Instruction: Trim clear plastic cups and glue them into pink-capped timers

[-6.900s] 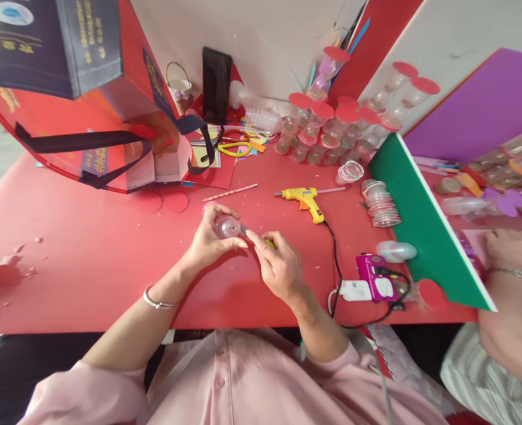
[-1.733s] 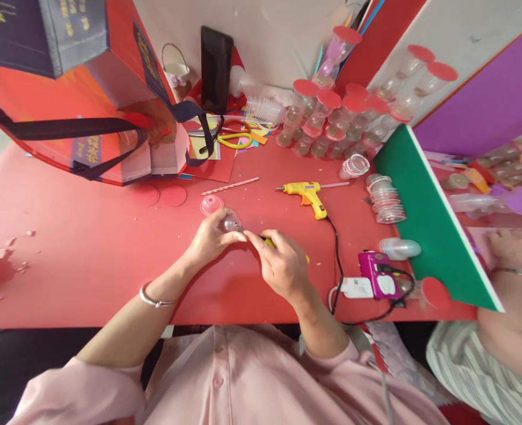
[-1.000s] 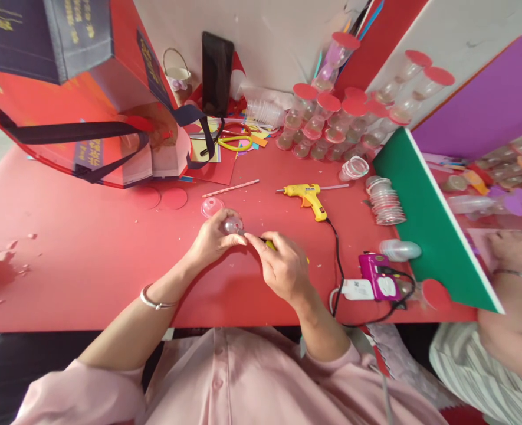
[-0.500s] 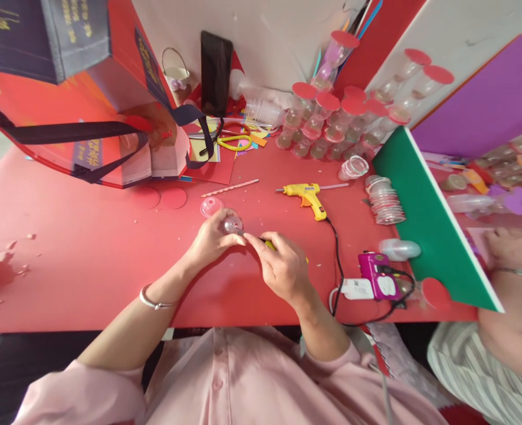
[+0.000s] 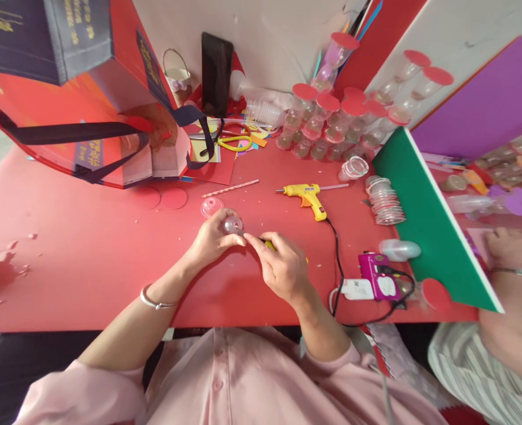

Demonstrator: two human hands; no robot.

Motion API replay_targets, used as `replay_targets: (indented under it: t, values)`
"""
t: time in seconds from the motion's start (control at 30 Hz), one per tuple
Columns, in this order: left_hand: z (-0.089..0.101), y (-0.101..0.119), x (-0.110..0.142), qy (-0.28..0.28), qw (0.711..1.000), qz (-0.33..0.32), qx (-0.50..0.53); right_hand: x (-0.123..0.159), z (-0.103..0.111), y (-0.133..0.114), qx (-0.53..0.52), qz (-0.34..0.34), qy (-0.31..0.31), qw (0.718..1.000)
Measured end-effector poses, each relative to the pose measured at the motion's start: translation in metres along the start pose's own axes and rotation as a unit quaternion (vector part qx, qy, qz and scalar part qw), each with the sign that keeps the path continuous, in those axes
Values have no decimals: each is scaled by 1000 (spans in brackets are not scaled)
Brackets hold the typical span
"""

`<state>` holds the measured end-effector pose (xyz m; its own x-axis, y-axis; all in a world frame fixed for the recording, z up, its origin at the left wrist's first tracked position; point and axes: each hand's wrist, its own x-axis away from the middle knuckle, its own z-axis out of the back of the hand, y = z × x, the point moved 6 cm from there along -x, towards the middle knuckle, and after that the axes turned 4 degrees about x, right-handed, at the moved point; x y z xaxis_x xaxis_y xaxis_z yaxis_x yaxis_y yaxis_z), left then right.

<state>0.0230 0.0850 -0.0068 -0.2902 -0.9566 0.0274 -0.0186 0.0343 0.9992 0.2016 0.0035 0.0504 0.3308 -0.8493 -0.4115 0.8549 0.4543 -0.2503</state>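
Observation:
My left hand (image 5: 214,239) is closed around a clear plastic dome lid (image 5: 232,225), its rounded side turned up. In my right hand (image 5: 282,265) is a yellow-handled tool (image 5: 268,244) with a grey metal tip. That tip meets the lid near a small opening; whether the tool is a knife or scissors is hidden by my fingers. Another dome lid (image 5: 212,206) lies just beyond my left hand, showing the red table through it. A striped paper straw (image 5: 229,188) rests farther back. To the right lies a yellow glue gun (image 5: 305,198) with a clear glue stick in it.
A big red gift bag (image 5: 123,71) stands at the left. Joined clear cups with red discs (image 5: 304,91) crowd the back right. Stacked lids (image 5: 384,200) and a purple power adapter (image 5: 377,274) sit near a green divider (image 5: 429,218). Beyond it is another person's arm (image 5: 515,265).

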Motion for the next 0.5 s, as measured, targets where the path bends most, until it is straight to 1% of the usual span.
replay_targets:
  t: [0.37,0.5]
  values:
    - [-2,-1,0,-13,1000,0,13,0,1,-1,-5,8,13,1000]
    - [-2,1,0,-9,999,4,32,0,0,-1,-2,6,4,1000]
